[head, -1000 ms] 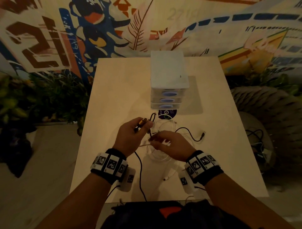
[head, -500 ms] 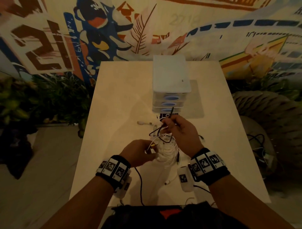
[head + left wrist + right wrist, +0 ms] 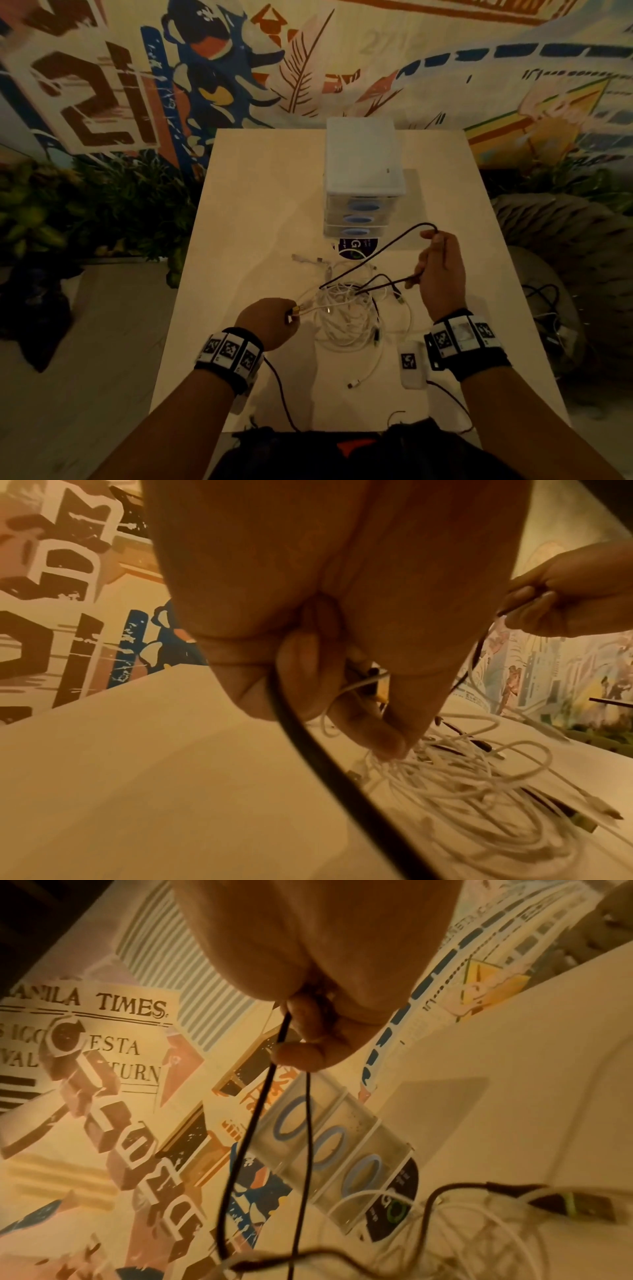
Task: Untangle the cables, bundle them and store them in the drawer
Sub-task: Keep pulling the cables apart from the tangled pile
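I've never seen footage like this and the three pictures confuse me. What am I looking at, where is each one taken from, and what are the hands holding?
There is no machine here, just a person with cameras strapped on. The big picture comes from a head camera looking down at a table; the other two come from cameras on each wrist, looking along the fingers. On the table lies a tangle of white cables, and behind it stands a small drawer unit, its drawers closed. The left hand pinches a gold-tipped plug end at the tangle's edge. The right hand grips a black cable and holds a loop of it up and away from the pile.
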A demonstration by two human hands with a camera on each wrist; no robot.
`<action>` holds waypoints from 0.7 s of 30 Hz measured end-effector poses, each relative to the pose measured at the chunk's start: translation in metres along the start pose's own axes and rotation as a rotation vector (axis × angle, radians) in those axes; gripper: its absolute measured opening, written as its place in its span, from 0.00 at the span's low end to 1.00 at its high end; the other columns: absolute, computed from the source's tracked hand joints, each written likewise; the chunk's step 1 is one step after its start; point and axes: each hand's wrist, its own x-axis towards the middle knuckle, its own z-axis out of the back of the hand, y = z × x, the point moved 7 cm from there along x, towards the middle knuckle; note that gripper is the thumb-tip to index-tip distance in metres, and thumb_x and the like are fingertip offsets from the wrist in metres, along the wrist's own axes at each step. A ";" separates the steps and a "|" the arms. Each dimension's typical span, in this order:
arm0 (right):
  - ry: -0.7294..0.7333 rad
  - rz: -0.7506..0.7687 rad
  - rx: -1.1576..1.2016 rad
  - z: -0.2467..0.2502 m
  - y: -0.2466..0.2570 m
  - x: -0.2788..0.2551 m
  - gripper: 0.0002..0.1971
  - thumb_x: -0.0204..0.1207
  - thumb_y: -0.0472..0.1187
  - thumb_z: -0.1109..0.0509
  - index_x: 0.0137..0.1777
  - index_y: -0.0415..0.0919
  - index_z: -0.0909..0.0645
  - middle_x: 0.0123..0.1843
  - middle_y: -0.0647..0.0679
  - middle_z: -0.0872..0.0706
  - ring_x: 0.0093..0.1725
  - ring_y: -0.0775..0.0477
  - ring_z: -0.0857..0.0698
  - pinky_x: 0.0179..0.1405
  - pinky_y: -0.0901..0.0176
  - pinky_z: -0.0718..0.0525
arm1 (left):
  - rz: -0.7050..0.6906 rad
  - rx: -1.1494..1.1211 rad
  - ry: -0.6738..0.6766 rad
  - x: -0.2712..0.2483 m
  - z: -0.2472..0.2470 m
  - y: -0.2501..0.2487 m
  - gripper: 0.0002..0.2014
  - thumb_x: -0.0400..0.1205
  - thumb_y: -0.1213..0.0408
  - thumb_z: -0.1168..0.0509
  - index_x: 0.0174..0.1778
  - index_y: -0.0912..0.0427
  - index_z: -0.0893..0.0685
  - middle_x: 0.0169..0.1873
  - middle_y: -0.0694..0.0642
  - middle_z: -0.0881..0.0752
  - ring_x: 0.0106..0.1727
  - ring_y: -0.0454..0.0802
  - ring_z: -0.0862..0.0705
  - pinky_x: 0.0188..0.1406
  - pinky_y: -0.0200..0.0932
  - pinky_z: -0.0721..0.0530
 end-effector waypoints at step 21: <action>0.498 -0.264 0.385 -0.073 0.023 -0.043 0.11 0.92 0.41 0.45 0.60 0.39 0.21 0.37 0.42 0.14 0.35 0.43 0.12 0.40 0.48 0.09 | -0.263 -0.278 -0.216 -0.006 0.054 -0.083 0.13 0.81 0.41 0.30 0.51 0.45 0.12 0.41 0.44 0.10 0.44 0.44 0.13 0.46 0.46 0.16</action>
